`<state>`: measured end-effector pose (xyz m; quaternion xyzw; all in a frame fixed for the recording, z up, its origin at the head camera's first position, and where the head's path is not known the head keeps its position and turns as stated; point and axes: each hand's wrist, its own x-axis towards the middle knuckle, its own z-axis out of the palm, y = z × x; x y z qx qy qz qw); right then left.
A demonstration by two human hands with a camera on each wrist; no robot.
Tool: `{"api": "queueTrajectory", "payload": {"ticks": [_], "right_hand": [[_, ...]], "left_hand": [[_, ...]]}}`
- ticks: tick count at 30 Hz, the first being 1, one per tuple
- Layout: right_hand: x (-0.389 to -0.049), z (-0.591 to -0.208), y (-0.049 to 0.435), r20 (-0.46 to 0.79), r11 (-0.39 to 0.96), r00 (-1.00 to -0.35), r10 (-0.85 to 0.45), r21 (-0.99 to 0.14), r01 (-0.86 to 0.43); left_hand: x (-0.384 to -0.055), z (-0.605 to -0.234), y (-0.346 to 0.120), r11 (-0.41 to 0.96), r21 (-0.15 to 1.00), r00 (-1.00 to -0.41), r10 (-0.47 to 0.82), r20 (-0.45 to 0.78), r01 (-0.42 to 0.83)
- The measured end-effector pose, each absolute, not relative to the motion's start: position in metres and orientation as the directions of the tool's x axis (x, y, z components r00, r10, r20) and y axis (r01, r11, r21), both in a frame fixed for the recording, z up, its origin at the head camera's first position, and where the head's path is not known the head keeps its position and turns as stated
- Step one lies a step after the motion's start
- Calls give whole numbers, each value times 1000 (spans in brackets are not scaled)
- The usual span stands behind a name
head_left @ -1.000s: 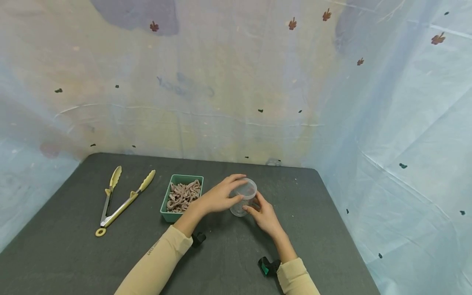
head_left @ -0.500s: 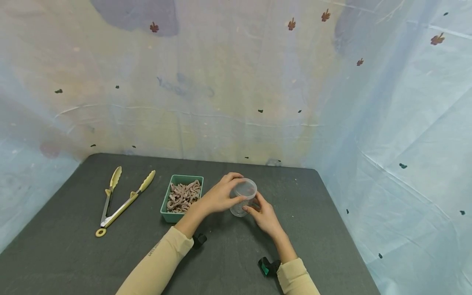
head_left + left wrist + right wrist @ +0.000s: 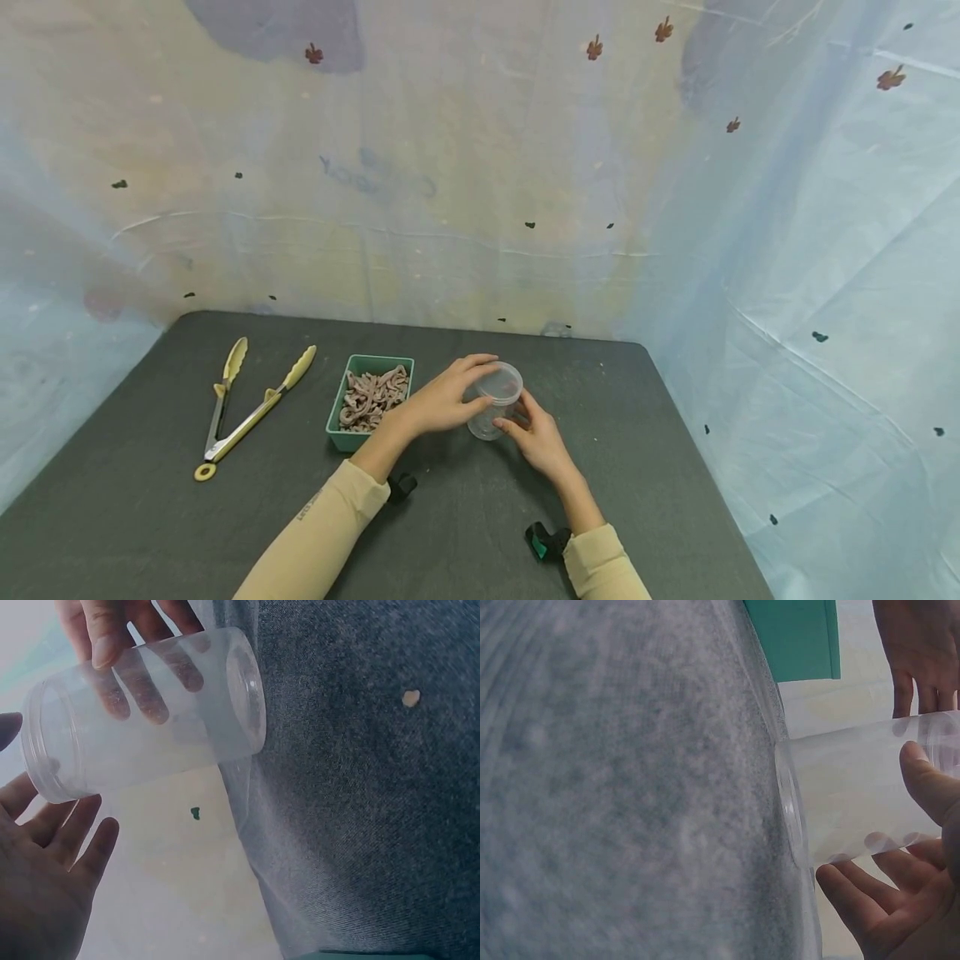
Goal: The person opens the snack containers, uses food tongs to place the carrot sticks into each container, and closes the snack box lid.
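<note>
Both hands are on a clear plastic jar (image 3: pixel 169 739) right now. Left hand (image 3: pixel 446 402) has thumb and fingers spread around the rim up top, right hand (image 3: pixel 538 437) grips the side lower down, thumb on one side and fingers on the other. The jar's a smooth, see-through cylinder with a ridged collar, standing upright on the desk (image 3: pixel 637 467), right of the middle and nearer the far edge. Can't tell if there's a lid on it.

Desk is dark grey with rounded far corners, and up close it looks speckled and kinda woven, with a pale crumb (image 3: pixel 411 697) on it. Just left of the jar, around the middle, there's a green tub (image 3: pixel 348 443), squarish with straight walls, piled with squiggly pinkish-grey bits (image 3: pixel 371 396); no clue what they're made of. Further over, toward the far left corner, metal tongs (image 3: pixel 251 422) lie spread in a V, yellow tips and ring. Past the far edge hangs a creased pastel sheet (image 3: pixel 450 208) with little brown leaf shapes (image 3: pixel 594 47).
</note>
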<state>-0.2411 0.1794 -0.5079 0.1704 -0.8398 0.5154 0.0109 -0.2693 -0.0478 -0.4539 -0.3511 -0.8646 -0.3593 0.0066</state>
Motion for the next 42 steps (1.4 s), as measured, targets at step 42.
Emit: {"api": "queueTrajectory", "payload": {"ticks": [42], "right_hand": [[-241, -508, 180, 188, 399, -944, -273, -870, -288]], "left_hand": [[-269, -455, -41, 518, 614, -786, 533, 314, 596]]}}
